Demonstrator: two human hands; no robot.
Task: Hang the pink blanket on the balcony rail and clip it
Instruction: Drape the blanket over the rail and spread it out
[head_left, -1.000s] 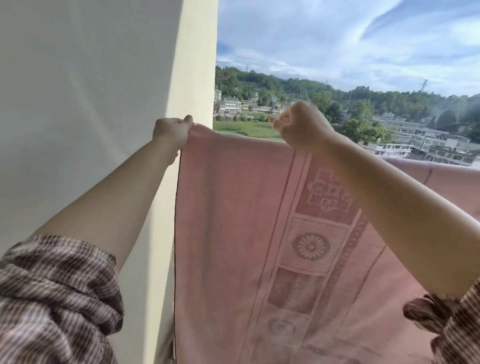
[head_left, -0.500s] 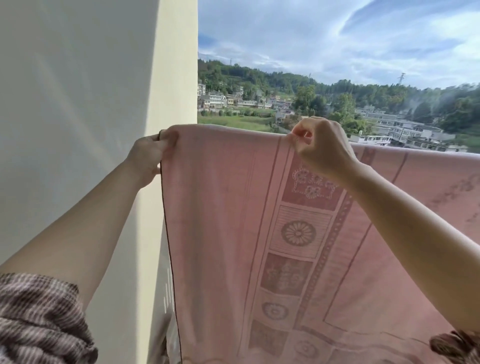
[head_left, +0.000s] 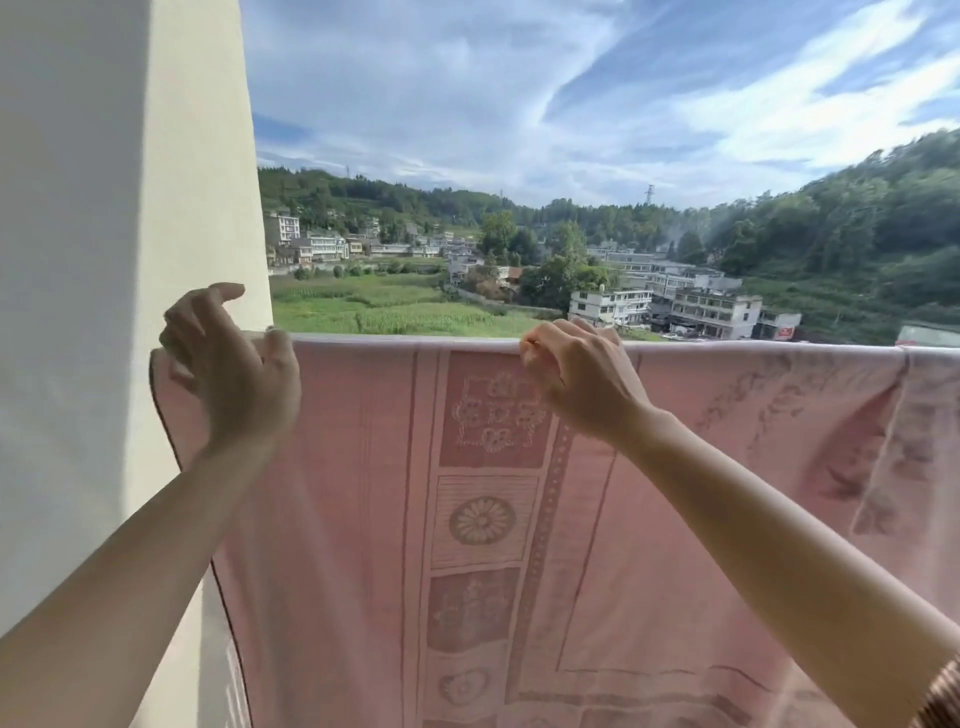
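Observation:
The pink blanket (head_left: 363, 519), woven with flower and square patterns, hangs in a straight line across the view, folded over a rail that it hides. My left hand (head_left: 234, 374) is in front of its top left corner, fingers spread and forefinger lifted, holding nothing. My right hand (head_left: 576, 379) is at the middle of the top edge, fingers curled over the fold and thumb and forefinger pinched on the cloth. No clip is in view.
A pale wall pillar (head_left: 130, 234) stands tight against the blanket's left edge. Beyond the rail there is open air, with fields, buildings and wooded hills far below. The blanket runs on past the right edge of the view.
The blanket's top edge has dropped from held in the air to lying straight over the rail. My left hand has let go of the corner and spread its fingers. My right hand stays on the edge.

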